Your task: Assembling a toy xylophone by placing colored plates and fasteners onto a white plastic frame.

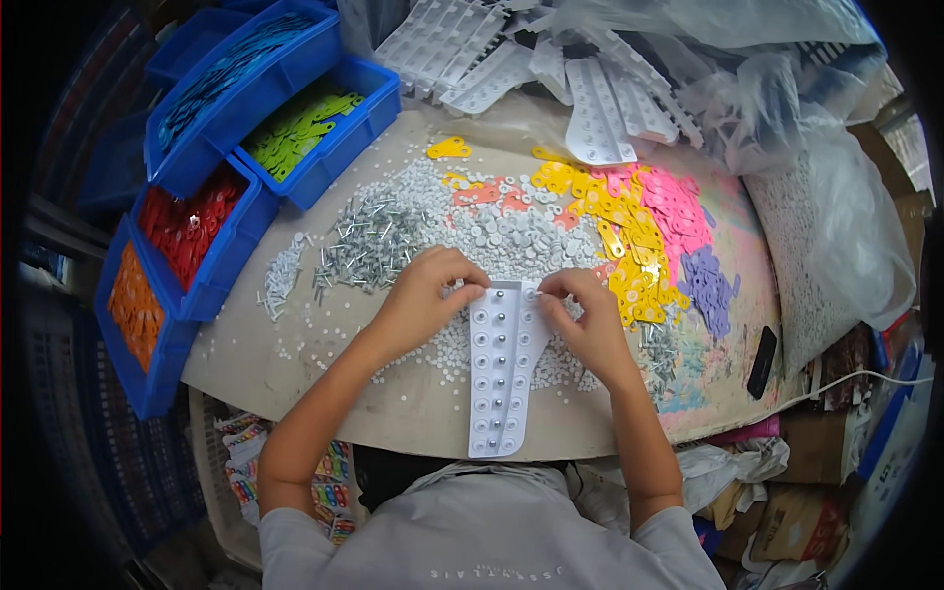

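Note:
A long white plastic molded strip (509, 379) lies upright before me, its lower end at the table's near edge. Shiny metal pins stand in a line down its middle, between two columns of ringed round seats. My left hand (425, 293) is closed in a pinch at the strip's upper left corner. At the upper right corner my right hand (593, 320) also pinches, thumb and forefinger close together by a seat. Whatever the fingertips hold is too small or hidden to name. Small white plastic caps (516, 236) are heaped just beyond the strip, with loose metal pins (369, 241) to their left.
Blue bins (324, 162) at the left hold blue, green, red and orange pieces. Yellow (629, 241), pink (678, 211) and purple pieces (706, 285) lie at the right, near a black rectangular object (762, 362). More white strips (595, 113) and clear plastic bags (767, 108) crowd the far side.

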Demonstrator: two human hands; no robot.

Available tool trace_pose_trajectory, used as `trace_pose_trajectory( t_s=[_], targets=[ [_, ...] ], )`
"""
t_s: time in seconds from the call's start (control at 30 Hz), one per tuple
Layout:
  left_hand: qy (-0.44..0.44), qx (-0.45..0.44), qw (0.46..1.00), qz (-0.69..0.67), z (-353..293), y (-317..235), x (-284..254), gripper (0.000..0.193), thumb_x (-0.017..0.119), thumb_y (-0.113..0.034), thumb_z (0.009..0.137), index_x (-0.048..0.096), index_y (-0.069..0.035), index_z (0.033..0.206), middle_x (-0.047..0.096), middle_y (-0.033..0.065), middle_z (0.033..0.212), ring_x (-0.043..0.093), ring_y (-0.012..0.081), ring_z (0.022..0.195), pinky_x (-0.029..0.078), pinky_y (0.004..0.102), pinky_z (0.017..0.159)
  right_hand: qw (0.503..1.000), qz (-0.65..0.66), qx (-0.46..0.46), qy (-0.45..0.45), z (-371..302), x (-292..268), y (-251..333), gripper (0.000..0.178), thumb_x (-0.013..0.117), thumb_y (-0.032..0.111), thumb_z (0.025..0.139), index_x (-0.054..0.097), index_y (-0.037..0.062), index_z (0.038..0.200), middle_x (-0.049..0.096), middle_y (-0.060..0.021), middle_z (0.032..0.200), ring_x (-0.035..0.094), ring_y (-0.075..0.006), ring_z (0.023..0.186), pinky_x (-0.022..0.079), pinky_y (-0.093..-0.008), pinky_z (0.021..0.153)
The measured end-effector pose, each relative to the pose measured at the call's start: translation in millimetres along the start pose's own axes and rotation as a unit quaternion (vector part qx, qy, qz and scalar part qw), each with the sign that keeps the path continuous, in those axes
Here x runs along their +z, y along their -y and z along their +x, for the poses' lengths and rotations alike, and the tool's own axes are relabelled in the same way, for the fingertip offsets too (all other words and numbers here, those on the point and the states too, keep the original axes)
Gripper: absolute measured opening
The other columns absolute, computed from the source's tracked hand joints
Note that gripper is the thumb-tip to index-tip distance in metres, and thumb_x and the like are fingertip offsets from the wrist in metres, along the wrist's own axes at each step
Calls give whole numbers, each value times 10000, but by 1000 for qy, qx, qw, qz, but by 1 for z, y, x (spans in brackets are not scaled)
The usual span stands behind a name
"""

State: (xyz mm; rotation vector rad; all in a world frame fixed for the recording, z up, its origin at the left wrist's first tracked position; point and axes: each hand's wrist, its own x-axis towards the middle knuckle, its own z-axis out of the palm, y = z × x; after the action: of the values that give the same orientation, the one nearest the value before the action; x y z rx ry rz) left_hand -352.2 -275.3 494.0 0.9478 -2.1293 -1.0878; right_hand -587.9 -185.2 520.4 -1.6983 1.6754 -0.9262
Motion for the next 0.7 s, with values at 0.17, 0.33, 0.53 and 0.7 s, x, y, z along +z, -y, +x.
trace_pose_trajectory(
  t_s=[0.17,0.33,0.53,0.7],
  targets=[
    [11,3,1000,11,-9,4,9,93,726,-42,862,732,-27,953,682,55,923,629,187,895,515,329,803,999,-37,-10,-11,-4,16,-8,82,677,65,902,643,9,951,636,-135,876,585,-312,903,477,-401,817],
    [-2,-48,999,-24,-7,4,15,84,713,-43,875,715,-17,955,662,62,895,631,170,784,518,305,712,995,-82,-26,-51,-2,25,-9,72,666,58,906,621,8,931,613,-156,882,568,-344,902,477,-427,802],
    [-22,-81,996,-26,-6,-1,18,70,728,-64,873,709,-32,932,643,58,847,627,179,752,504,320,665,987,-122,-7,-102,-4,38,-5,80,669,55,904,612,30,954,614,-142,920,568,-340,905,490,-439,780],
    [-97,146,970,170,-14,11,24,103,762,-98,848,712,-46,922,626,68,834,623,242,797,503,366,678,969,-191,-96,-124,-7,47,-20,121,683,38,885,631,42,994,612,-118,954,575,-325,919,511,-426,763]
  ],
)
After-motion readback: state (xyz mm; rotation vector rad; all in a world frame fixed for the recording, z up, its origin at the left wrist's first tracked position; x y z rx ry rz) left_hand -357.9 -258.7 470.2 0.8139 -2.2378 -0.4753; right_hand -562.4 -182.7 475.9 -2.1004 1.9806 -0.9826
